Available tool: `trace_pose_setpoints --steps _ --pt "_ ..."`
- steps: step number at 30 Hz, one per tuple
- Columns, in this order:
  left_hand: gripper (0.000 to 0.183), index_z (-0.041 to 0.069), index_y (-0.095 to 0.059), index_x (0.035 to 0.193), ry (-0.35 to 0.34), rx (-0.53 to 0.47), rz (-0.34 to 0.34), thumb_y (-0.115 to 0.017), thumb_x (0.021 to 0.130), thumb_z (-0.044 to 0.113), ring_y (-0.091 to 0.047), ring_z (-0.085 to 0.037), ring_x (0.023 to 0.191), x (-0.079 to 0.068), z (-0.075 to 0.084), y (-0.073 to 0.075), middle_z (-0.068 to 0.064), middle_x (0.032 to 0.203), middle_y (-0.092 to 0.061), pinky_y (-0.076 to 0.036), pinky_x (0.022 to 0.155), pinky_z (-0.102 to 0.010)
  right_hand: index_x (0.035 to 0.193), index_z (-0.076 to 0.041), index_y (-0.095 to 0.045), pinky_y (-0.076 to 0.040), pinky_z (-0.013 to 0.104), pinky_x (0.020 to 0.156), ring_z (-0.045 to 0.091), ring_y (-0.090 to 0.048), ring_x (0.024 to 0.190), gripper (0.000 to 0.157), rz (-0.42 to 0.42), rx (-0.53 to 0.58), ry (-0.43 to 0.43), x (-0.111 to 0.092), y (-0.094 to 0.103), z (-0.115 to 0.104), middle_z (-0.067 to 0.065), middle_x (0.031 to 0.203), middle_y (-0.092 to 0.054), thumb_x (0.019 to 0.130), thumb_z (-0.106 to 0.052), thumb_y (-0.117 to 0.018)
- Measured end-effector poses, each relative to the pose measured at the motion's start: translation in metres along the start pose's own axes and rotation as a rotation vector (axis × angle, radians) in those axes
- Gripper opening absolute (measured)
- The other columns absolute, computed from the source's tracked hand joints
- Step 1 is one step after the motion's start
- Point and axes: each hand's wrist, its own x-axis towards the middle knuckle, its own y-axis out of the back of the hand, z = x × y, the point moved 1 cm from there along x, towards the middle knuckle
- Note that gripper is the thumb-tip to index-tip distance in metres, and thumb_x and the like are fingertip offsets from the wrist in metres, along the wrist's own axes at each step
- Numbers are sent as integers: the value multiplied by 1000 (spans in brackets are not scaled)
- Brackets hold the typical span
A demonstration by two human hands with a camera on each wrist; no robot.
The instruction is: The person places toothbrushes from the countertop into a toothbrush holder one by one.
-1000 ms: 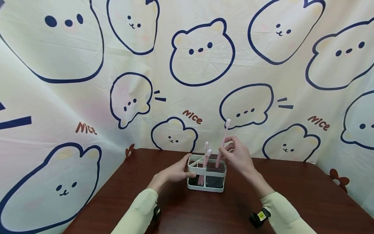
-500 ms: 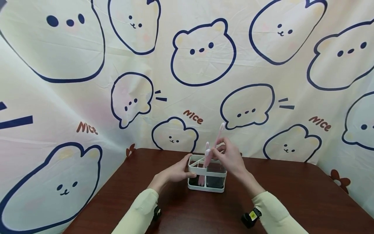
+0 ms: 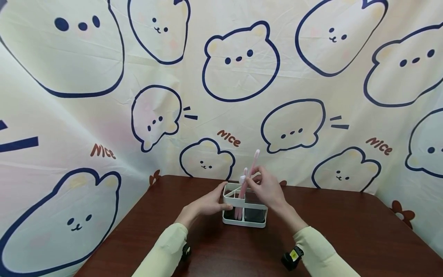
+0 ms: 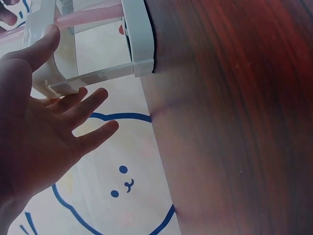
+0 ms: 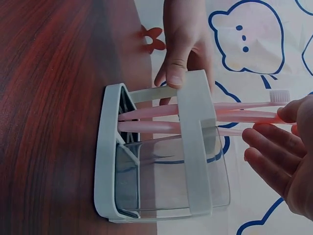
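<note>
A white toothbrush holder (image 3: 256,206) stands on the table in the head view. My left hand (image 3: 207,201) grips its left end, thumb at the front band and fingers behind, as the left wrist view also shows. My right hand (image 3: 270,188) pinches a pink toothbrush (image 3: 255,158) by its upper part, head up and slightly tilted right. Its lower part is in the middle compartment, beside another pink toothbrush with white bristles (image 5: 279,97). A third toothbrush (image 3: 245,171) stands just behind. My right fingers hide part of the holder's rim.
A clear cup (image 5: 166,181) fills the holder's right section. Thin dividers split the left section. The dark brown wooden table (image 3: 328,231) ends behind the holder at a cartoon-printed cloth (image 3: 238,84). Black devices are strapped at both wrists, such as the right wrist camera (image 3: 292,257).
My right hand has moved left and slightly down with its toothbrush, from over the clear cup to the compartment with the other toothbrushes. My left hand stays on the holder.
</note>
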Motion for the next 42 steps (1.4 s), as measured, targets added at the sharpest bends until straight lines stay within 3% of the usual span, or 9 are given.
trace_pose_setpoints --steps 10,22,34,42 --pt "83 16 -20 154 -6 7 1 -71 91 35 -45 -27 130 1 1 -1 -11 146 -43 -29 116 -59 109 -14 -60 -60 33 66 18 -72 75 22 -6 -99 -5 -3 -9 5 7 88 -76 95 -28 -68" --pt "82 15 -20 153 -14 -4 -10 -71 91 34 -45 -27 130 1 1 -1 -11 146 -43 -30 116 -59 109 -17 -63 -61 40 77 24 -72 96 21 -17 -161 -45 -7 -16 12 5 102 -74 95 -31 -68" --pt "79 18 -21 153 -18 5 -10 -71 92 32 -46 -26 128 0 2 0 -9 145 -43 -30 116 -58 89 -19 -74 -52 47 89 22 -60 94 7 21 -278 78 -11 -21 20 -2 89 -71 87 -25 -76" --pt "79 17 -22 152 -19 -6 -9 -71 92 33 -46 -27 128 -1 2 1 -10 145 -43 -30 116 -59 90 -17 -76 -51 49 90 28 -60 102 13 4 -380 105 -17 -24 23 6 103 -73 86 -30 -77"
